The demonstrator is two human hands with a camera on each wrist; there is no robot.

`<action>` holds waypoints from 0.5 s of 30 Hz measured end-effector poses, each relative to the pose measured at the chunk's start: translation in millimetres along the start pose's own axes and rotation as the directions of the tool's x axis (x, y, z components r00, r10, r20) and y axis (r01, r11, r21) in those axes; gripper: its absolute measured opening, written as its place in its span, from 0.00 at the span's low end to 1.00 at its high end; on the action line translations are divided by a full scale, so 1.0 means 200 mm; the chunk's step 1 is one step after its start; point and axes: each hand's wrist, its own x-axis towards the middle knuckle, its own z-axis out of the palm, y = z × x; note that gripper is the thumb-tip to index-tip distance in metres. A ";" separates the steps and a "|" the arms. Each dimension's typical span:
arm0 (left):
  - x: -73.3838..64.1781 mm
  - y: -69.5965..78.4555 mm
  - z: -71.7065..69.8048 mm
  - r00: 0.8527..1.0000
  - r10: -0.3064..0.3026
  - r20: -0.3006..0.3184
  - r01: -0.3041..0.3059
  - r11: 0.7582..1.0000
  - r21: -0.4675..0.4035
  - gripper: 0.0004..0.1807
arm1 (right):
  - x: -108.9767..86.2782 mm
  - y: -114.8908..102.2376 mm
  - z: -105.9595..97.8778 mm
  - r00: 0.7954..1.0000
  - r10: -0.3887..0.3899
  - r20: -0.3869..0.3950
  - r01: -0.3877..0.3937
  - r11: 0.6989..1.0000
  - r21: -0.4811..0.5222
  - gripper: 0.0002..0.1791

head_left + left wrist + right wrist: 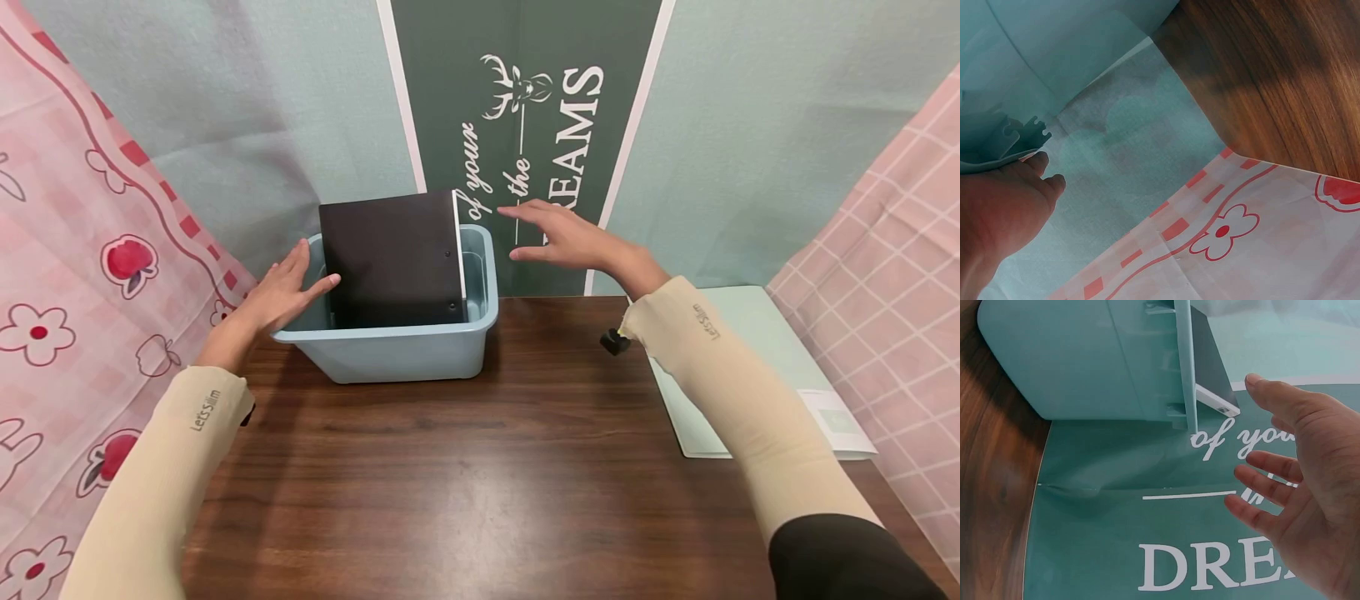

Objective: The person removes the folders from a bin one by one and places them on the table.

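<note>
Head view: nearest, the wooden tabletop (450, 467) is flanked by the left sleeve (150, 500) and the right sleeve (750, 400). Partly beneath the right sleeve, a pale green folder (765, 333) is laid flat along the right edge of the tabletop, toward its far corner. Farther in, the left hand (276, 298) is placed at the left rim of the blue bin (405, 356); its fingers are extended, nothing is seen gripped, and the thumb is pointed at the left side of the black folder (390, 262) (thumb contact not resolved). Steadying of the bin is presumed. The right hand (566, 237) is held in the air over the far edge of the tabletop, apart from the bin; thumb and fingers are well parted and loosely bent, with nothing held, as confirmed in the right wrist view. This position is judged suitable for guarding the folder's right side. The bin is set near the far left corner of the tabletop, long side to the front. In it the black folder is stood on end, its upper part projecting above the rim; support by the bin's walls and floor is inferred. Other contents cannot be told, the interior being largely screened. Farthest, a dark green panel (465, 50) with white lettering is noted.
</note>
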 end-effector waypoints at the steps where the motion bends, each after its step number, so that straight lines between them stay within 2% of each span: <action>1: 0.00 0.00 0.00 1.000 0.001 0.000 -0.001 1.000 -0.001 0.57 | 0.00 0.00 0.00 1.000 0.001 0.001 -0.001 1.000 0.003 0.42; 15: 0.00 0.00 0.00 1.000 0.008 -0.008 -0.008 1.000 -0.002 0.57 | 0.07 -0.04 0.02 1.000 -0.009 0.009 0.009 1.000 0.010 0.41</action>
